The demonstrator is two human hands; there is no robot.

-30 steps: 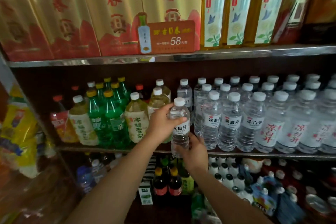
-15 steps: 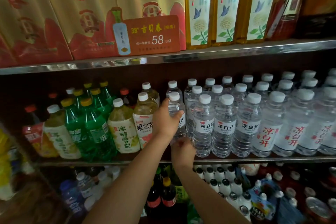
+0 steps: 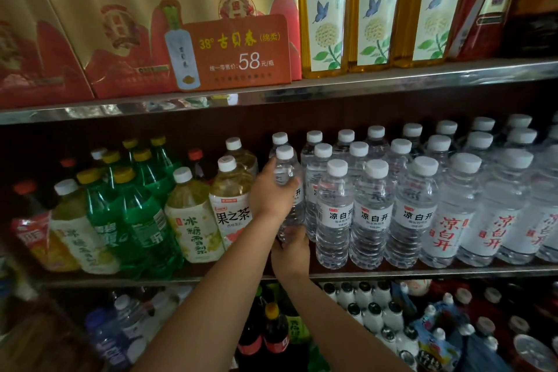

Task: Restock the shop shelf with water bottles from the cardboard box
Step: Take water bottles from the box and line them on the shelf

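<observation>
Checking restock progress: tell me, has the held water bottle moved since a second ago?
Yes. The held water bottle went deeper into the shelf, now behind the front water row.

The label of the held bottle is largely covered by the left hand, and its base is hidden behind the right hand. The gold boxes and oil bottles are cut off by the top edge. The rear water bottles are seen only as caps. The lower shelf goods are dim and blurred.
</observation>
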